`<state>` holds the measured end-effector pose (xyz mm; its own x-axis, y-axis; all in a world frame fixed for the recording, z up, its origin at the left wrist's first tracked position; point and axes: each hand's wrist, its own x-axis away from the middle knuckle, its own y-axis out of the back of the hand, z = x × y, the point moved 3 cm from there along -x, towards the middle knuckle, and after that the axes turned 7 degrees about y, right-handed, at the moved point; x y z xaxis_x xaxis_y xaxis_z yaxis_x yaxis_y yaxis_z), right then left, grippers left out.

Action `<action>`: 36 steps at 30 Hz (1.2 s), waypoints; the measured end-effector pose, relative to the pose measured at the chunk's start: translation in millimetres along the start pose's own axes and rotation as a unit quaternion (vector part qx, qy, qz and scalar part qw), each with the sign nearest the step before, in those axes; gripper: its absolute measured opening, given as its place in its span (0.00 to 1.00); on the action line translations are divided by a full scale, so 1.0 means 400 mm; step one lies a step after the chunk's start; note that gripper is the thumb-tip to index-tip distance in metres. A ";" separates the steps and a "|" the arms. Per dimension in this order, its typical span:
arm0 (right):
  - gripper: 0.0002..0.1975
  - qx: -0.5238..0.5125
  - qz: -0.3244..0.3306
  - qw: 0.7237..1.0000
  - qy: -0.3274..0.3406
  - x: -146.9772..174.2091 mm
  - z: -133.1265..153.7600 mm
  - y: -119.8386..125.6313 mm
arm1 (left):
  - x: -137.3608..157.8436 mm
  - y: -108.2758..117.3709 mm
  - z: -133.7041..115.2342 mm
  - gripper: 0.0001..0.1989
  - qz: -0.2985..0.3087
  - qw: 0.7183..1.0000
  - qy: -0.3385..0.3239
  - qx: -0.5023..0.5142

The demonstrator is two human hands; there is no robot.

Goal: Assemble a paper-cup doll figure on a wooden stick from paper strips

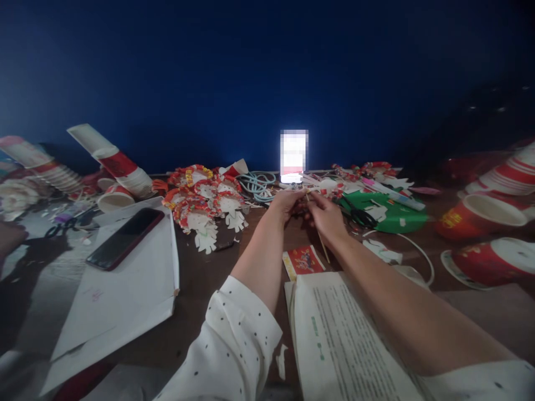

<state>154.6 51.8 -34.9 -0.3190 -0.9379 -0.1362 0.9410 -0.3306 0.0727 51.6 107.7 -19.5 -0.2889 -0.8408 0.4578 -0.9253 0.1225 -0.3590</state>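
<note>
Grip of right hand [328, 216] looked closed on thin stick [322, 243]; left hand [287, 201] close beside, fingertips hidden, couldn't tell what it held. Stick ran down from between hands, lower end just beside red card [305, 260] on table [194, 301]. Hands close together, probably for steadiness. Lit screen [294, 159] stood just beyond, likely for easy viewing. Cut-paper figures [207, 203] heaped leftward, perhaps leaving forearms room.

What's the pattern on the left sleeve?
The left sleeve is white with small dark dots; it shows best in the head view.
</note>
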 end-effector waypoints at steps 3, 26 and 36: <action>0.29 -0.006 0.009 1.000 -0.003 0.003 0.008 -0.002 | 0.000 -0.001 0.000 0.14 0.001 1.000 0.001 -0.007; 0.31 0.027 0.010 1.000 0.006 0.006 0.008 0.001 | -0.007 0.000 0.006 0.15 0.009 0.999 -0.010 -0.032; 0.29 0.013 -0.003 1.000 0.001 0.005 0.007 -0.001 | -0.014 0.001 0.006 0.17 0.022 0.997 -0.013 -0.066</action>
<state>153.1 49.6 -32.3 -0.3241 -0.9357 -0.1395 0.9358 -0.3387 0.0976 53.4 111.0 -24.3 -0.3259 -0.8459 0.4221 -0.9364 0.2274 -0.2672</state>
